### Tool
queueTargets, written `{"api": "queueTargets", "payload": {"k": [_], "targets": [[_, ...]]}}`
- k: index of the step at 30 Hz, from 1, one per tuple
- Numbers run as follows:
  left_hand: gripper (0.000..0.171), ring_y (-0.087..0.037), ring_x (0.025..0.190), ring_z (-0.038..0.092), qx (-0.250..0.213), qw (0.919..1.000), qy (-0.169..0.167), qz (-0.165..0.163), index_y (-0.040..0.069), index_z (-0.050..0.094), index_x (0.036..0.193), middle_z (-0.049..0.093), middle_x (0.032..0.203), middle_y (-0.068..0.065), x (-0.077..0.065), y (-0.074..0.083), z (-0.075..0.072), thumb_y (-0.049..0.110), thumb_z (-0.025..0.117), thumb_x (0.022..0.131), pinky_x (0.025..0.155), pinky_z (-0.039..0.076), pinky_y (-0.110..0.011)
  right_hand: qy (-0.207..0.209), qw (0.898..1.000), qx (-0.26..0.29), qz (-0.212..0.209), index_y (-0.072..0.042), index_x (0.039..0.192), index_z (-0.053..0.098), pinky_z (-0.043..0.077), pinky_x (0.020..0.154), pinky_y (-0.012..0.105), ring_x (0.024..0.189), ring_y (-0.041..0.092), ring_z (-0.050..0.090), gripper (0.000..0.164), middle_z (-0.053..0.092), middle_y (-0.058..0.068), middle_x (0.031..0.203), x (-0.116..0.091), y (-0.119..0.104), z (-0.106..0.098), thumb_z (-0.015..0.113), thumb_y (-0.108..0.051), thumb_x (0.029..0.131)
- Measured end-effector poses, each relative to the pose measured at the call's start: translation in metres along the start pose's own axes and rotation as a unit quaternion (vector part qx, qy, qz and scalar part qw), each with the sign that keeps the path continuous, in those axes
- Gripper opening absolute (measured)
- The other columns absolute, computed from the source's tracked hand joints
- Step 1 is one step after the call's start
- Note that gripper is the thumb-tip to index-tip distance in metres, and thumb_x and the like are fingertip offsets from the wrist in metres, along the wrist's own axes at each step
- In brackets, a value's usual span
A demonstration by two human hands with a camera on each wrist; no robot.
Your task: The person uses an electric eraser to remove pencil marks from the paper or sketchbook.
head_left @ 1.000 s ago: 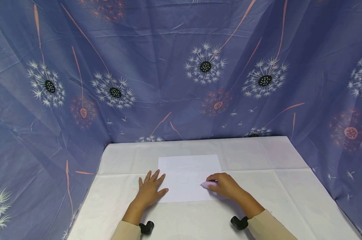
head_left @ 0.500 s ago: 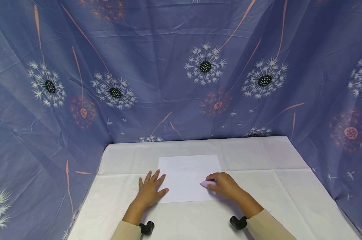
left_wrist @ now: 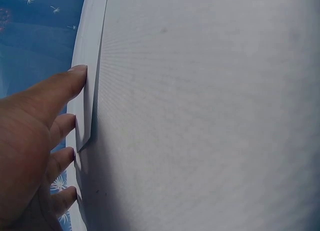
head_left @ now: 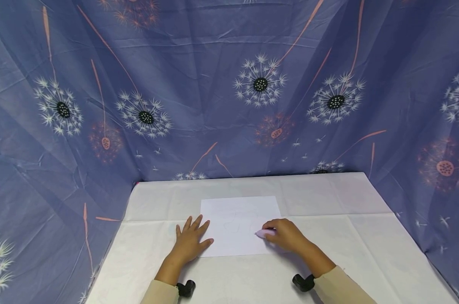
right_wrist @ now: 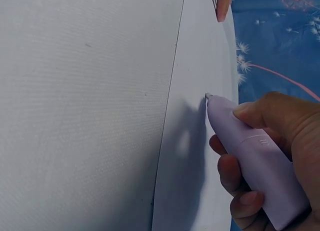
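Note:
A white sheet of paper [head_left: 238,242] lies on the white-covered table, with faint thin lines drawn on its middle. My left hand [head_left: 191,242] rests with spread fingers at the sheet's left edge; the left wrist view shows its thumb [left_wrist: 75,83] on the paper [left_wrist: 90,106]. In my right hand [head_left: 286,234] is a thick, lilac, pen-shaped tool [right_wrist: 255,166] with a narrow metallic tip. The thumb lies along the top of its body and the other fingers curl beneath. Its tip meets the right part of the sheet in the right wrist view.
The white table cover [head_left: 328,194] has fold creases and reaches past the sheet on all sides. A blue curtain [head_left: 214,105] with dandelion prints hangs behind and at both sides. Black wrist devices [head_left: 303,282] sit at both beige sleeves.
The lilac tool and my right hand have shifted only slightly, first a little left, then back right. My left hand and the sheet stay where they were.

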State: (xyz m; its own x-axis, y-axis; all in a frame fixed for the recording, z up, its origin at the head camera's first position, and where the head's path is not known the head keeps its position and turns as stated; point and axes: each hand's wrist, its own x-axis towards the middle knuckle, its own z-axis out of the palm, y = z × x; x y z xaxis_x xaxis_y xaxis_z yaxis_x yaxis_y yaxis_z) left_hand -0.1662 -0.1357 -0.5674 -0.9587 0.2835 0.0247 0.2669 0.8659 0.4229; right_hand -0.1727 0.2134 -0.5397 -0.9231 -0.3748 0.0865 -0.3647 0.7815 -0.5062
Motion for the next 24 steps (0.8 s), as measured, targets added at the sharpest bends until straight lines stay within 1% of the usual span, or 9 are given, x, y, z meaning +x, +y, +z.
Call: {"api": "queueTargets", "payload": {"k": [3,8,15,24], "targets": [[0.064,-0.051,0.151,0.026,-0.002,1.0000,0.000,-0.001,0.016,0.056,0.146,0.040,0.161,-0.015,-0.0002,-0.0003,0.0001,0.047,0.069,0.092,0.110,0.012,-0.084,0.001,1.000,0.002,0.009,-0.018,0.096,0.078,0.050,0.072,0.026,0.081,0.007,0.063,0.011,0.076,-0.006,0.093,0.0000,-0.0009,-0.0007,0.080,-0.022,0.086],[0.064,-0.050,0.151,0.025,-0.006,1.0000,0.001,-0.005,0.016,0.056,0.146,0.040,0.161,-0.014,-0.0002,-0.0007,0.0007,0.047,0.070,0.092,0.110,0.011,-0.084,0.000,1.000,0.001,0.005,-0.018,0.096,0.077,0.050,0.072,0.025,0.080,0.006,0.062,0.011,0.076,-0.006,0.093,0.0006,-0.0003,-0.0010,0.080,-0.020,0.086],[0.065,-0.051,0.151,0.024,-0.002,1.0000,-0.001,0.000,0.016,0.055,0.147,0.039,0.161,-0.015,0.0005,-0.0012,0.0008,0.047,0.070,0.092,0.110,0.011,-0.084,-0.002,1.000,0.004,-0.014,-0.017,0.097,0.077,0.049,0.070,0.025,0.079,0.005,0.061,0.012,0.076,-0.006,0.092,0.0029,-0.0019,0.0009,0.080,-0.020,0.085],[0.065,-0.049,0.151,0.026,0.004,1.0000,-0.001,-0.001,0.016,0.056,0.146,0.040,0.161,-0.014,0.0001,-0.0010,0.0020,0.048,0.070,0.091,0.110,0.012,-0.084,-0.009,1.000,0.011,-0.006,-0.017,0.099,0.077,0.050,0.073,0.025,0.081,0.006,0.061,0.013,0.076,-0.006,0.094,0.0070,-0.0070,0.0026,0.079,-0.018,0.086]]}}
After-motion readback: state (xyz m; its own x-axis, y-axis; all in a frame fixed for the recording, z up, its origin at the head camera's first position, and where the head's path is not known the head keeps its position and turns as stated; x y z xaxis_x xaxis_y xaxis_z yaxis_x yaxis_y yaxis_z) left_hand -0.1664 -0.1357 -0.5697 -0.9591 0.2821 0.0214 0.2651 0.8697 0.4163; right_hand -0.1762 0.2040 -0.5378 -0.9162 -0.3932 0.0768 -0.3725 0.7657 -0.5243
